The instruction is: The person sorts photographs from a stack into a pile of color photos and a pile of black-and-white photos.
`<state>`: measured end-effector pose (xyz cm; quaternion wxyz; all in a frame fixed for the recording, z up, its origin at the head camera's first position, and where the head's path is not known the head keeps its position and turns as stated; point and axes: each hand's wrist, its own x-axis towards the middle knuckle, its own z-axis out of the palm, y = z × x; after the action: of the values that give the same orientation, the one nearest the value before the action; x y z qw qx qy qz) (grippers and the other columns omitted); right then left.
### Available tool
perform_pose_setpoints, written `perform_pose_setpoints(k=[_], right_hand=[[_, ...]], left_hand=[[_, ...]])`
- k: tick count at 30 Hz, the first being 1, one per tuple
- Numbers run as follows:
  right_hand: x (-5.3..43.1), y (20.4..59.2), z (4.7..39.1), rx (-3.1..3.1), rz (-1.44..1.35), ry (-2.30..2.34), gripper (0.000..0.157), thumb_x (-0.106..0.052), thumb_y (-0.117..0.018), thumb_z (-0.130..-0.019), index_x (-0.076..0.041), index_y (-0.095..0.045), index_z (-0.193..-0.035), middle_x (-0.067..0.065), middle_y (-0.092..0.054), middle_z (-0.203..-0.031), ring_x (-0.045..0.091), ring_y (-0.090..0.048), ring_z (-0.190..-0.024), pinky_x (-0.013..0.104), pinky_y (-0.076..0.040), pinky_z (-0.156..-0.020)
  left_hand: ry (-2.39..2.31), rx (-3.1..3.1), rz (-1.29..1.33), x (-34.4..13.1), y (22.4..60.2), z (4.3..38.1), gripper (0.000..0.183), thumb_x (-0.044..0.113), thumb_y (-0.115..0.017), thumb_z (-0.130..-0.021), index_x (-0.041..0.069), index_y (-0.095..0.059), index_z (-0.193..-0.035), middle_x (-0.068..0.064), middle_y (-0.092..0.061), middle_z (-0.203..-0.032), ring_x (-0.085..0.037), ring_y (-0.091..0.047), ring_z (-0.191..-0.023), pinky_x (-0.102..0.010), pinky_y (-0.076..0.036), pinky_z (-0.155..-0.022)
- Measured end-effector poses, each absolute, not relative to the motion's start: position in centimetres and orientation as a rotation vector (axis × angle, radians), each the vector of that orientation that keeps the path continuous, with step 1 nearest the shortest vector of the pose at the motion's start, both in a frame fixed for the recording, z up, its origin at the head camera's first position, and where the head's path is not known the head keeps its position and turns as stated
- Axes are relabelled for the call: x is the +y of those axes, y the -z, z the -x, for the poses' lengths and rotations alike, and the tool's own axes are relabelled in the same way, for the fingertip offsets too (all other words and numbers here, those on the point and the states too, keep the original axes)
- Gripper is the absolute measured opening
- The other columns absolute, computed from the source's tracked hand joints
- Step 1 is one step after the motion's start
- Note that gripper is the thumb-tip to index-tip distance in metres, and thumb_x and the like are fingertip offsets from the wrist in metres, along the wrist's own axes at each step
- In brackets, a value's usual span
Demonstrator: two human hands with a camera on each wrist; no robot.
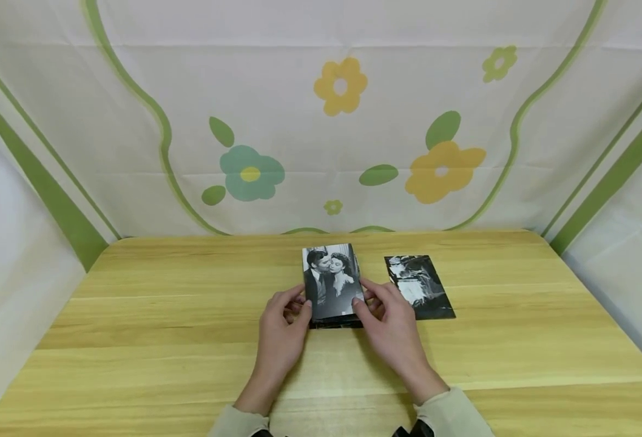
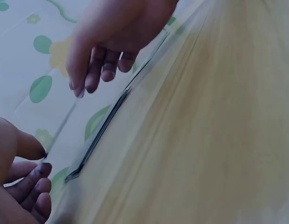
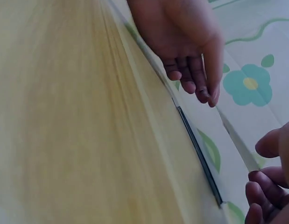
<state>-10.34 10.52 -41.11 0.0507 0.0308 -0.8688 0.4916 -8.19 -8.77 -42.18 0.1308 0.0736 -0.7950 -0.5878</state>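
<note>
Both hands hold a black-and-white photo card (image 1: 332, 282) showing a couple close together. My left hand (image 1: 281, 331) pinches its left edge between thumb and fingers; my right hand (image 1: 392, 325) pinches the right edge. Seen edge-on in the wrist views, the card (image 2: 64, 123) is raised above a thin dark stack of cards (image 3: 199, 154) on the table. In the head view only the near edge of that stack (image 1: 336, 325) shows under the held card. A second black-and-white photo card (image 1: 430, 297) lies just right of my right hand, partly covered by its fingers.
The light wooden table (image 1: 162, 340) reaches out to both sides. Behind it hangs a white cloth (image 1: 299, 139) printed with flowers and green lines. More white cloth (image 1: 20, 243) with green stripes closes off the left and right sides.
</note>
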Motion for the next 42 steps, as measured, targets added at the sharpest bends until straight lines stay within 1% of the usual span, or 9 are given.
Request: perform_pose_setpoints(k=[6,20,24,30,34,36,39,42], right_hand=[[10.5,40.6,10.2,-2.576,-0.115,-1.566,0.047,-0.011,-0.074,-0.098,-0.017,-0.068,-0.145,0.001,-0.064,-0.108,0.014,-0.058,-0.088,0.020,-0.051,-0.072],[10.7,40.3,10.1,-2.557,-0.068,-1.622,0.046,-0.010,-0.075,-0.098,-0.017,-0.070,-0.142,0.002,-0.066,-0.109,0.015,-0.061,-0.095,0.020,-0.053,-0.078],[11.0,40.3,10.3,-2.542,-0.039,-1.604,0.040,-0.012,-0.077,-0.097,-0.016,-0.073,-0.137,0.003,-0.069,-0.106,0.016,-0.063,-0.094,0.020,-0.055,-0.080],[12.0,40.1,11.0,-2.506,0.076,-1.558,0.031,-0.014,-0.080,-0.095,-0.015,-0.077,-0.127,0.004,-0.070,-0.101,0.016,-0.063,-0.092,0.018,-0.053,-0.077],[13.1,39.7,11.4,-2.494,0.147,-1.521,0.028,-0.016,-0.081,-0.095,-0.014,-0.078,-0.124,0.006,-0.072,-0.100,0.015,-0.063,-0.091,0.017,-0.051,-0.074],[13.9,39.5,11.7,-2.489,0.183,-1.517,0.027,-0.017,-0.081,-0.096,-0.014,-0.079,-0.122,0.006,-0.074,-0.100,0.014,-0.063,-0.091,0.017,-0.051,-0.074],[15.4,39.1,12.2,-2.485,0.262,-1.532,0.025,-0.021,-0.081,-0.096,-0.015,-0.079,-0.120,0.002,-0.073,-0.099,0.013,-0.063,-0.090,0.018,-0.052,-0.073],[17.2,38.7,12.6,-2.477,0.366,-1.526,0.023,-0.028,-0.081,-0.096,-0.016,-0.080,-0.116,-0.006,-0.071,-0.094,0.010,-0.062,-0.089,0.019,-0.051,-0.069]], left_hand=[[1.831,-2.228,-0.252,-9.0,41.4,8.0,0.029,0.004,-0.071,-0.100,0.006,-0.077,-0.129,-0.012,-0.073,-0.109,-0.017,-0.062,-0.097,-0.019,-0.051,-0.082],[1.875,-2.187,-0.276,-8.7,41.0,8.1,0.028,0.001,-0.071,-0.099,0.005,-0.078,-0.126,-0.013,-0.074,-0.109,-0.015,-0.062,-0.095,-0.018,-0.050,-0.082],[1.865,-2.178,-0.273,-8.3,40.8,8.1,0.027,0.000,-0.071,-0.098,0.004,-0.078,-0.124,-0.013,-0.074,-0.107,-0.014,-0.063,-0.094,-0.018,-0.051,-0.082],[1.886,-2.155,-0.237,-6.4,40.4,8.3,0.028,-0.003,-0.071,-0.097,0.001,-0.077,-0.124,-0.014,-0.074,-0.104,-0.013,-0.062,-0.091,-0.019,-0.052,-0.081],[1.947,-2.125,-0.304,-4.5,40.2,8.8,0.029,-0.004,-0.071,-0.094,0.000,-0.078,-0.122,-0.014,-0.074,-0.104,-0.013,-0.062,-0.089,-0.018,-0.053,-0.078],[1.969,-2.125,-0.338,-3.5,40.1,9.1,0.030,-0.004,-0.071,-0.094,0.002,-0.078,-0.122,-0.013,-0.074,-0.103,-0.012,-0.062,-0.088,-0.017,-0.053,-0.078],[1.982,-2.144,-0.340,-2.0,39.8,9.5,0.031,-0.002,-0.072,-0.093,0.004,-0.078,-0.123,-0.010,-0.074,-0.103,-0.011,-0.062,-0.089,-0.017,-0.054,-0.077],[2.003,-2.163,-0.314,-0.4,39.5,9.8,0.032,-0.001,-0.072,-0.093,0.004,-0.078,-0.123,-0.008,-0.074,-0.102,-0.011,-0.063,-0.090,-0.018,-0.054,-0.078]])
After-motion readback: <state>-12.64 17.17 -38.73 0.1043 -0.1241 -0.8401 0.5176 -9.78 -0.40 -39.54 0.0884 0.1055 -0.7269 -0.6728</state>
